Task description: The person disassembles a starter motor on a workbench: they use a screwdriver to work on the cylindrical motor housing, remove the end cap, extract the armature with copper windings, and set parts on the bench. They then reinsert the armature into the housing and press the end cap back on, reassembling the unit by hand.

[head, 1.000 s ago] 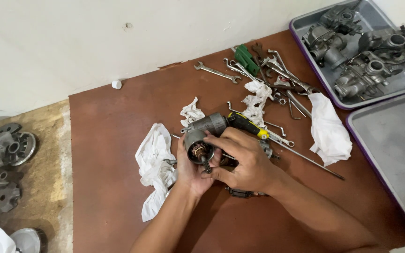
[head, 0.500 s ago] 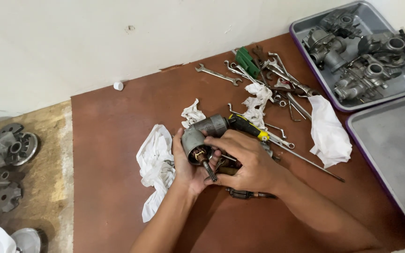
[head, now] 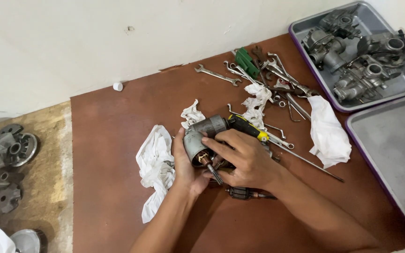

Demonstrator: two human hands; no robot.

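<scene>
My left hand (head: 183, 164) cups a grey cylindrical motor housing (head: 201, 133) from below, its open end tilted toward me. My right hand (head: 245, 159) lies over the housing's right side, fingers at the open end where a copper-wound core and a short steel shaft (head: 213, 172) stick out. A yellow-and-black screwdriver (head: 249, 129) lies just behind my right hand, its long shaft running right. A second copper-wound armature (head: 245, 193) lies on the brown board (head: 108, 140) under my right wrist.
White rags (head: 153, 164) lie left of my hands, another rag (head: 326, 131) to the right. Several wrenches (head: 216, 75) and green-handled tools (head: 245, 61) sit at the back. A grey tray (head: 301, 33) of carburettors stands at the right, a second tray (head: 390, 150) below it. Engine parts (head: 5, 154) lie on the floor at left.
Both hands stay on the housing. My right fingers have shifted slightly at its open end, and the shaft now shows sticking out further.
</scene>
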